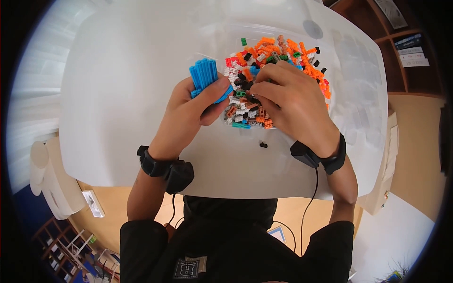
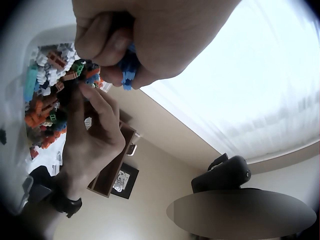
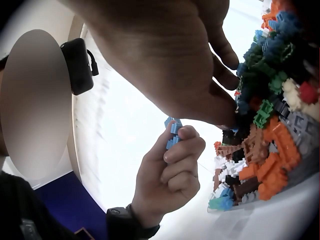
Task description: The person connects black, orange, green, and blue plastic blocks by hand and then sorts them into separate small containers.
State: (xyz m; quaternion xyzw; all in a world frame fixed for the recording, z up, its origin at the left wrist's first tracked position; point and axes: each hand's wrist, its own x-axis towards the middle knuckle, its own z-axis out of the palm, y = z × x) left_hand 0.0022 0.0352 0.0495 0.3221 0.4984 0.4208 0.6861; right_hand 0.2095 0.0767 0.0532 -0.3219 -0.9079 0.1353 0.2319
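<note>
My left hand (image 1: 184, 104) grips a bundle of blue ridged toy bricks (image 1: 204, 74), stacked side by side and standing up past the thumb. In the right wrist view some blue bricks (image 3: 173, 135) show between its thumb and fingers. My right hand (image 1: 295, 96) reaches down into a heap of small mixed building bricks (image 1: 309, 70), its fingers bent loosely and the tips among dark bricks (image 3: 235, 135). The heap is orange, white, black, brown, green and blue. It fills a clear plastic tray (image 1: 231, 37), just right of my left hand.
The tray stands on a white table (image 1: 127, 94). One black brick (image 1: 263, 145) lies on the table in front of it. Clear plastic containers (image 1: 361, 85) are at the right side. A wooden shelf (image 1: 391, 47) with books stands beyond the table's right edge. Cables hang from both wrist straps.
</note>
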